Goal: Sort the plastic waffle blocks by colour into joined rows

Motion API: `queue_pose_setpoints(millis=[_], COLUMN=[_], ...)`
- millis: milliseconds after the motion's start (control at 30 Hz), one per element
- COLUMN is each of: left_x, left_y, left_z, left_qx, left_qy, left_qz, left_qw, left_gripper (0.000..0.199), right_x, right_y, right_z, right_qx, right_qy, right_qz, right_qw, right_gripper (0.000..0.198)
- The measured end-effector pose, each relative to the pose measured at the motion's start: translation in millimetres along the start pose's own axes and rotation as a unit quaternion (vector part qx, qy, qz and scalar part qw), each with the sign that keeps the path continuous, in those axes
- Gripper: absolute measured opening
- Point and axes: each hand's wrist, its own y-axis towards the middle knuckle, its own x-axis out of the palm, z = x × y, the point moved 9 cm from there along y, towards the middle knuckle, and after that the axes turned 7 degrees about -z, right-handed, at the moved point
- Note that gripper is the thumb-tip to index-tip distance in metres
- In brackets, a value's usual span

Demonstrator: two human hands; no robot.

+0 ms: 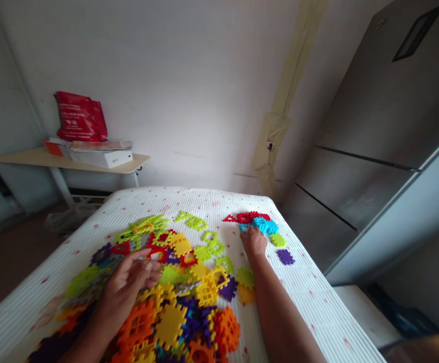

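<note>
Hand [256, 242] touching blue pieces [266, 225], left hand [130, 279] half-open

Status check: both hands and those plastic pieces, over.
Left hand open over the mixed pile. Right hand at the light-blue pieces, grip hidden. Red pieces lie close beyond them.

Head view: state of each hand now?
Left hand: loosely open over the mixed pieces.
Right hand: at the blue pieces; grip cannot be told.
</note>
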Motion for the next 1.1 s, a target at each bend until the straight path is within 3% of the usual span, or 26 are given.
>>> queue_pose_setpoints(millis=[167, 300, 433, 533, 800, 933, 1100], left_x=[0, -1, -3, -2, 4, -11, -31], left_y=[0, 1, 0, -2, -12, -11, -4], left_z=[2, 0, 5, 18, 67, 87, 98], left_qx=[0.005, 0.005, -0.003, -0.002, 0.035, 0.093, 0.124], left_qy=[0.002, -0.006, -0.024, -0.064, -0.148, -0.18, -0.211], left_qz=[0.005, 0.009, 0.013, 0.003, -0.008, 0.036, 0.075], left_qw=[1.0, 1.0, 1.0, 0.998, 0.988, 0.979, 0.967], left_gripper=[0.05, 0.046, 0.044, 0.041, 0.026, 0.018, 0.018], right_x=[-15, -32, -32, -27, -30, -27, -37], right_y=[-5, -7, -23, -42, -70, -79, -77], right_z=[-4, -27, -66, -83, -102, -110, -109], right_qx=[-0.009, -0.101, -0.27, -0.335, -0.371, -0.391, -0.393], right_qy=[0.008, 0.049, 0.146, 0.165, 0.185, 0.209, 0.283], right_qz=[0.009, -0.005, -0.13, -0.225, -0.293, -0.323, -0.312], right_qw=[1.0, 0.994, 0.943, 0.9, 0.862, 0.836, 0.817], right_gripper=[0.029, 0.025, 0.019, 0.023, 0.026, 0.025, 0.022])
